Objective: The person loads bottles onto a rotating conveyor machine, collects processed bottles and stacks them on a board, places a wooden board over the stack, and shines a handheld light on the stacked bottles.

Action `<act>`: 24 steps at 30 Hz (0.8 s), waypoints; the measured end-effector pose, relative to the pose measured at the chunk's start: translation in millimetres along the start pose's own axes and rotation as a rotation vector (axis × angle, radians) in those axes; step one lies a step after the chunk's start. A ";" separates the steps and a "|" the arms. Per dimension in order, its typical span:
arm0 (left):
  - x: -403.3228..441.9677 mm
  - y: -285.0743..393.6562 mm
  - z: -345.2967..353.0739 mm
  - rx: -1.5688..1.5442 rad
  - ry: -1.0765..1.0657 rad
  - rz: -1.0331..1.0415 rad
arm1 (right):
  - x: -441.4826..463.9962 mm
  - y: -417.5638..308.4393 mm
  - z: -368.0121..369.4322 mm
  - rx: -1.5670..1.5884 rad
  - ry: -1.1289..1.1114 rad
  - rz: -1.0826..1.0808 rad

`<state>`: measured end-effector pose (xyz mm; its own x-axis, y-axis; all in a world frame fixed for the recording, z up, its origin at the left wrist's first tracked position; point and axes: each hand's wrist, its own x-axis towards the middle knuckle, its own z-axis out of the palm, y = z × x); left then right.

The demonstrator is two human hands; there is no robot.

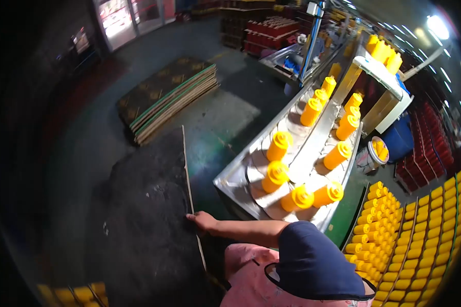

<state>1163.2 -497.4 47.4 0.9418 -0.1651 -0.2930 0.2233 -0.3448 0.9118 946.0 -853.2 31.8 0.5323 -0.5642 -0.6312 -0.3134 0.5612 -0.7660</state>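
Observation:
A large dark board [143,220] with a pale thin edge stands in front of me on the left. My right hand [203,223] is closed around that edge near its middle, the arm reaching across from a dark blue sleeve. My left hand does not show in this view. Past the board, a stack of similar dark boards [166,94] with pale and green edges lies on the floor.
A metal conveyor table [307,158] at right carries several yellow cylinders [275,176]. Racks of yellow cylinders [420,230] stand at lower right, more at lower left [74,295]. A white bucket [368,157] holds yellow pieces. Red stacks [271,33] stand behind.

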 end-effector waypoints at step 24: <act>563.4 230.0 414.6 -0.065 -0.328 -0.132 | 430.4 -328.0 -51.0 0.172 0.507 0.020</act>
<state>1640.8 -1052.9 -27.3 0.7751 -0.4145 -0.4769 0.3631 -0.3254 0.8731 1237.8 -1311.0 5.2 0.0674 -0.7505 -0.6574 -0.1634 0.6417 -0.7494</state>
